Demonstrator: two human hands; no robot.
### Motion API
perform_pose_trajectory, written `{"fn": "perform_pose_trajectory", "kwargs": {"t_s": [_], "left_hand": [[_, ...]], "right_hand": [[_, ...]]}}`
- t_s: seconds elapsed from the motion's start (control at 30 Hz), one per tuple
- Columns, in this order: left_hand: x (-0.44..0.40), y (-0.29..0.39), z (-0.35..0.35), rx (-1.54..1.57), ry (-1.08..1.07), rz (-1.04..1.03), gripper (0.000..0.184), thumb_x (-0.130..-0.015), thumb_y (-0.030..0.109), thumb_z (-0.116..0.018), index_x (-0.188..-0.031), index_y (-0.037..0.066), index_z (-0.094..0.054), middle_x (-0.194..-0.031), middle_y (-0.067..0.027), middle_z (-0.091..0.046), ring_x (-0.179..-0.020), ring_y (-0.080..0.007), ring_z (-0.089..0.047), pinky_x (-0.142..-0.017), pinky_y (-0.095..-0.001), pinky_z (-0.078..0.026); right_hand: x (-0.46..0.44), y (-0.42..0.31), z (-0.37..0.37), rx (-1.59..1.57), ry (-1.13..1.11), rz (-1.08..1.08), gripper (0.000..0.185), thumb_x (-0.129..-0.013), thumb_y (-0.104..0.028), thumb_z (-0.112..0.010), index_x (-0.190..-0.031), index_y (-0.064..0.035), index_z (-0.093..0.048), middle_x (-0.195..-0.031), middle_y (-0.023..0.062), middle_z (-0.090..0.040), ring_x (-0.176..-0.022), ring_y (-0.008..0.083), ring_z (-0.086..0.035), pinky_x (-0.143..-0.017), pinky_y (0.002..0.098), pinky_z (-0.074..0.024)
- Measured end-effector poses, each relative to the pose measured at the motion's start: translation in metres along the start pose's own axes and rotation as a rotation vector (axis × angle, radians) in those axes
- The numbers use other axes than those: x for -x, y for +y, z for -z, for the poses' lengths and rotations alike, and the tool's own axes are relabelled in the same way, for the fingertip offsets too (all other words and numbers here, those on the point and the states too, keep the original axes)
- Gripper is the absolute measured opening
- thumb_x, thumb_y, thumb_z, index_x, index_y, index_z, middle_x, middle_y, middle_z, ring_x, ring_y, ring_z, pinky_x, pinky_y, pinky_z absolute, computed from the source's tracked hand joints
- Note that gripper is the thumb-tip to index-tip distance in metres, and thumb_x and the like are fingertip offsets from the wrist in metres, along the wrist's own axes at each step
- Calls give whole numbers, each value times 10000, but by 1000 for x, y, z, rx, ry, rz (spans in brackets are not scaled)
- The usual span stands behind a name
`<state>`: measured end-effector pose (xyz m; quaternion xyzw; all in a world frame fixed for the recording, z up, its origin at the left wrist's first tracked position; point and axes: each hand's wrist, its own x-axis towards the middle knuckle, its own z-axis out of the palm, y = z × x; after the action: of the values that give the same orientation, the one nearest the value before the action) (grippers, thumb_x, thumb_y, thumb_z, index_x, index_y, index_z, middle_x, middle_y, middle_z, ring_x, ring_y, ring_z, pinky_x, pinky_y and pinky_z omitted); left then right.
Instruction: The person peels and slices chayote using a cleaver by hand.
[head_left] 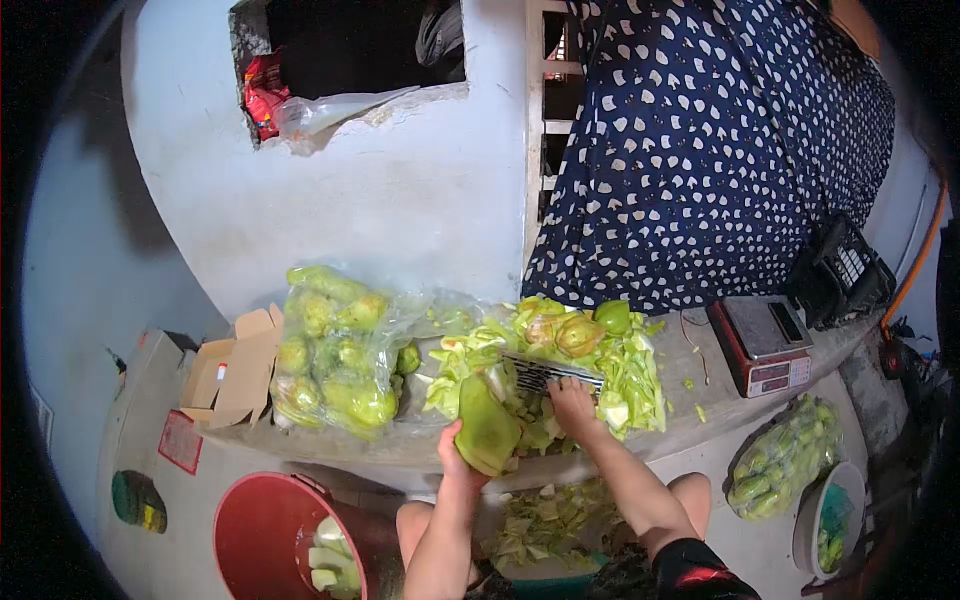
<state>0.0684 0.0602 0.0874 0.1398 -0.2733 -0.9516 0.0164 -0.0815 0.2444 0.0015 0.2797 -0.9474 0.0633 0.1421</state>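
My left hand (460, 460) is closed round the lower part of a large green fruit (487, 427), held upright over the ledge's front edge. My right hand (573, 402) is closed on a knife (545, 374) with a striped-looking wide blade, which points left toward the top of the fruit. Pale green peelings (640, 385) lie heaped behind and beside both hands. On the heap rest a few whole fruits, one of them brownish green (578, 336) and one darker green (612, 317).
Left on the ledge are a clear bag of green fruits (335, 350) and an open cardboard box (235, 370). A red scale (765, 345) stands right. Below are a red bucket (245, 530) with pale pieces, fallen peelings (550, 525), another filled bag (785, 460) and a basin (805, 530).
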Motion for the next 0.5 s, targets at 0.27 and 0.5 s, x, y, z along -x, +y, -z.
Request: {"fn": "perform_pose_trajectory", "kwargs": {"t_s": [0.27,0.5], "left_hand": [[6,6,-1,-10,2,37,724,-787,523,-451,-1306,19,-465,-1208,-196,-563,-1062,-373,-556,-912,-477,-453],[18,13,-28,6,-1,114,670,-799,481,-467,-1302,38,-476,-1218,-194,-560,-1071,-375,-562,-876,-510,-474]], "right_hand": [[21,-18,73,-366,100,-100,352,-817,-108,-618,-1124,-4,-480,-1013,231,-560,-803,427,-610,-710,489,-509],[81,-22,145,-565,99,-98,416,-782,-132,-715,-1100,-12,-475,-812,216,-648,-724,349,-663,-618,417,-521]]}}
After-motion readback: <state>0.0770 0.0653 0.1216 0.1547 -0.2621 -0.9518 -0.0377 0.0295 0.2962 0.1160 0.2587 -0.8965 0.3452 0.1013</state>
